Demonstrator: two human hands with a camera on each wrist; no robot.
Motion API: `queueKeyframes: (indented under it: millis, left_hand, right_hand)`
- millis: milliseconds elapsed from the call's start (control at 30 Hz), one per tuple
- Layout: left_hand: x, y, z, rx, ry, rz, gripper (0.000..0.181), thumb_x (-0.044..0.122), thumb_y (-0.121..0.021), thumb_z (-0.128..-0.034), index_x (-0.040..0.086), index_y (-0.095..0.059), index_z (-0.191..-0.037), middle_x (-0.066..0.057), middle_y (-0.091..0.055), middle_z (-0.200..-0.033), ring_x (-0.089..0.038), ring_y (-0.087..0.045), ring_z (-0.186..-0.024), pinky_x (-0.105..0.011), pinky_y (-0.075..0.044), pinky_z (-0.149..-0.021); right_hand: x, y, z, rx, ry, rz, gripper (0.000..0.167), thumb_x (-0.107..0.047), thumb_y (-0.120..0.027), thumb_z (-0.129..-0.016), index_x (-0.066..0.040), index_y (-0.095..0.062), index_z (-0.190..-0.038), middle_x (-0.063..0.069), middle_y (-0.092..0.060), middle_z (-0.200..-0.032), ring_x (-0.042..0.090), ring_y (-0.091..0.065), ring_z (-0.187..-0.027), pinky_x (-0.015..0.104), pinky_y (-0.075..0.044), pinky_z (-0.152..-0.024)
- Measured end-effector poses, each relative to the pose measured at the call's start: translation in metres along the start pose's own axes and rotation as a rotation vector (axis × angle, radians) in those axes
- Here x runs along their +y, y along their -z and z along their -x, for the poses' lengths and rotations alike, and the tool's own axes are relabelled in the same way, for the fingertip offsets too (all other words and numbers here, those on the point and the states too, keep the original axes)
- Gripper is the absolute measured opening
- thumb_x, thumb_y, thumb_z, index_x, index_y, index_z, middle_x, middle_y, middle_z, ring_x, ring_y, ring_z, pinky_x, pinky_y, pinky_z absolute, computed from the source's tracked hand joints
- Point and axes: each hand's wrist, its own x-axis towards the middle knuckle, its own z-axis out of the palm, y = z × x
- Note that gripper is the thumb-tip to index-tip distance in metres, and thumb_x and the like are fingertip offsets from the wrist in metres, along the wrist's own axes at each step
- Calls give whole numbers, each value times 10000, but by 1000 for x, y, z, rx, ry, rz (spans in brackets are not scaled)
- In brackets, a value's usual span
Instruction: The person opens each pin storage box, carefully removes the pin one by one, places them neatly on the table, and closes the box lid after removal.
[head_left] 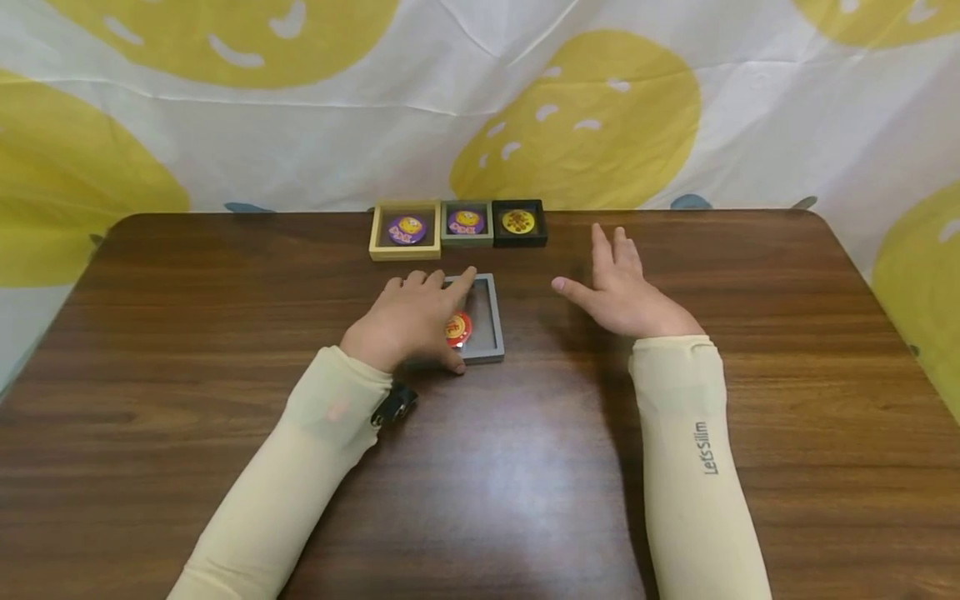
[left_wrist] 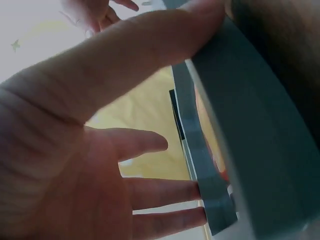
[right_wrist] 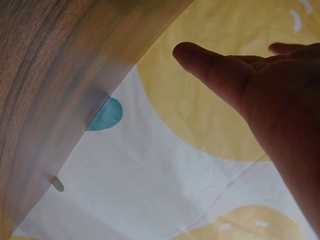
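A shallow grey square box (head_left: 497, 325) lies on the middle of the table, with a round red badge (head_left: 459, 329) inside it. My left hand (head_left: 408, 321) spans this box from the left, gripping it between the thumb at the near wall and the fingers at the far side. In the left wrist view the thumb lies against the box's near wall (left_wrist: 260, 145), and two fingertips touch the other side. The hand hides the box's left part. To the right, my right hand (head_left: 622, 292) is held apart from the boxes, fingers extended, thumb spread, holding nothing.
Along the table's back edge stand a cream box (head_left: 405, 253) and a small grey-green box (head_left: 468, 240), each with a purple-and-yellow badge, and a black box (head_left: 520, 242) with a yellow badge. Behind hangs a white curtain (head_left: 315, 142) with yellow shapes.
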Motion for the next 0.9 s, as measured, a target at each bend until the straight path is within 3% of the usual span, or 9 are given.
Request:
queueKeyframes:
  millis: [233,533,700,900]
  left_hand:
    - [0,-7,-2,4,-8,-22,1261,698,-724,-631,145,-47,-1539,-221,-258,-1538,-412,-257,-1400,-550,-300,-1092]
    - [2,-7,-7,56,4,-66,1261,684,-750,-600,14,-177,-1502,-226,-413,-1406,-383,-392,-1264,-486,-454,-951]
    - [1,-4,-7,81,2,-39,1294,674,-767,-579,54,-130,-1519,-232,-435,-1378,-382,-419,-1218,-483,-479,-898]
    - [1,-2,-7,112,0,1,1329,711,-743,-564,97,-71,-1532,-243,-397,-1408,-394,-404,-1258,-496,-468,-924]
  right_hand:
    - [2,-3,1,-44,-7,-8,863,-538,-362,-971,-89,142,-1508,189,345,-1507,394,268,-1416,624,-12,-1142]
    - [1,-1,1,-40,0,-1,844,-531,-365,-973,-81,97,-1518,201,327,-1513,402,251,-1421,623,-25,-1144]
    - [0,0,1,-43,5,3,846,-534,-366,-971,-81,93,-1519,194,332,-1512,401,250,-1422,623,-16,-1143]
    - [-1,1,1,-52,5,15,844,-539,-363,-970,-85,88,-1520,203,303,-1524,402,223,-1431,620,-31,-1146]
